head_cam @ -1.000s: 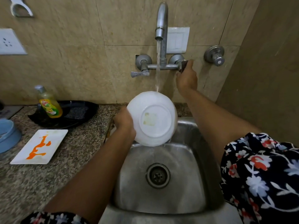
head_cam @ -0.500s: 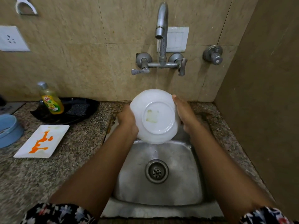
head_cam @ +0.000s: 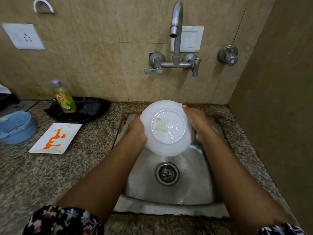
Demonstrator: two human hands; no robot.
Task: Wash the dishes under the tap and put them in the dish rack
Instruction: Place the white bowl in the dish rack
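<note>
Head view: a white bowl (head_cam: 166, 128) is held bottom-up over the steel sink (head_cam: 169, 189), below and in front of the wall tap (head_cam: 176, 29). The left hand (head_cam: 136, 131) grips the bowl's left side, fingers curled out of sight under it; the right hand (head_cam: 196, 124) clasps the right side, thumb along the upper edge. A pale square patch marks the bowl's base, with water pooled beside it — a thin trickle falls from the lower rim toward the drain (head_cam: 166, 173). On the granite counter (head_cam: 84, 167) to the left lies a white rectangular plate (head_cam: 67, 133) smeared with orange sauce. Behind it a black tray (head_cam: 100, 107) carries a yellow dish-soap bottle (head_cam: 64, 97) and a dark scrub pad (head_cam: 89, 108). A blue container (head_cam: 17, 128) stands at the far left edge.
</note>
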